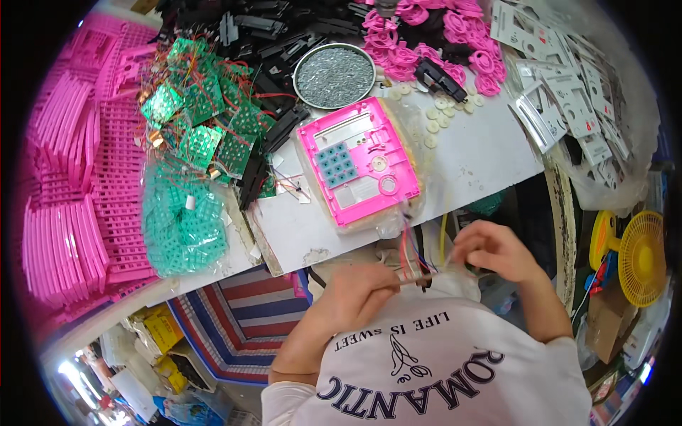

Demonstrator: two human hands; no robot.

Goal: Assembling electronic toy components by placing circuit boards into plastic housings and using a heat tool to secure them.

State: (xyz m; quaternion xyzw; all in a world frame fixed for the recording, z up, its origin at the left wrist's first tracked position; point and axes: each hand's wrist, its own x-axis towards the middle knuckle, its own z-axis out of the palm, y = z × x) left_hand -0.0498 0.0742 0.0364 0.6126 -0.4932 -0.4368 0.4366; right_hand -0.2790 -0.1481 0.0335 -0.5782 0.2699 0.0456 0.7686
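Observation:
My left hand (359, 295) is closed at the table's front edge, its fingertips on a thin wired piece (413, 280) seen edge-on. Red, white and dark wires (408, 255) rise from that piece toward the table. To its right, my right hand (494, 250) has its fingers curled together beside a yellow wire (444, 238); what they pinch is blurred. Just beyond both hands, a pink plastic housing (401, 160) lies inside up on a plastic-wrapped pad (415, 131). Set in the housing are a blue-grey keypad (337, 165) and a pink ring (388, 185).
A round tray (295, 79) of small metal screws stands behind the housing. Green circuit boards (202, 103) with wires and bagged green keypads (183, 220) lie left, past them pink panels (64, 248). Pink rings (387, 50), cream discs (444, 117) and white printed plates (568, 92) lie back and right.

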